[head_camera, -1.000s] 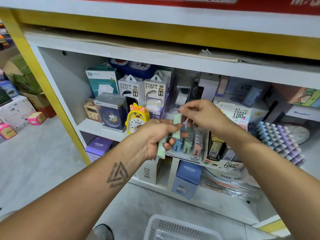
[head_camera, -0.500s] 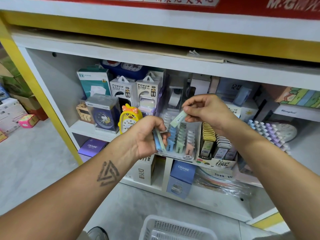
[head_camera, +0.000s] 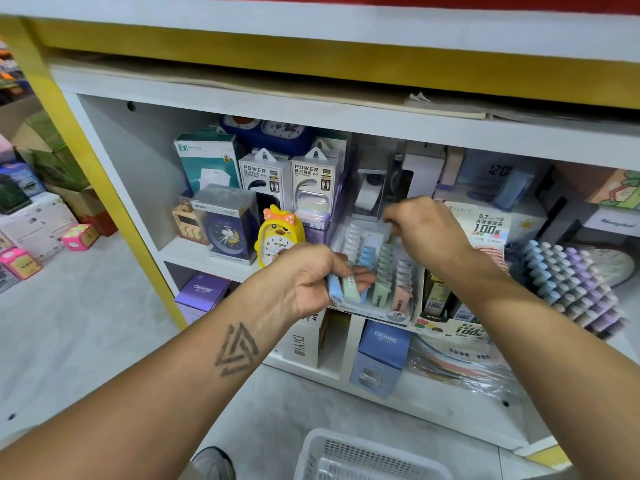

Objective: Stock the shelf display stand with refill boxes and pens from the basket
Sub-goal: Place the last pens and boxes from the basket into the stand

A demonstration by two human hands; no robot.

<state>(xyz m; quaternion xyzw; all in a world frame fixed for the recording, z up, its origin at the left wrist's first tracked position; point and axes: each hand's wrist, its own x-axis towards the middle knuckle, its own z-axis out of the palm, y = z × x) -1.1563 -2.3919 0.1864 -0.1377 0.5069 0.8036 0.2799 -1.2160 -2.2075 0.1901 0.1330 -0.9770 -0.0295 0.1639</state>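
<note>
Right hand (head_camera: 427, 233) pinched over the stand (head_camera: 375, 308) at frame centre, box there hidden. Left hand (head_camera: 311, 277) clutching spare boxes (head_camera: 343, 287) just left. Best slid upright into its colour row. Basket (head_camera: 346, 455) waiting bottom centre.

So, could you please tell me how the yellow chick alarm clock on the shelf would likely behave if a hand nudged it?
The yellow chick clock stands upright on a narrow base, so it would probably tip easily. It looks like light plastic, likely sliding on the smooth white shelf.
</note>
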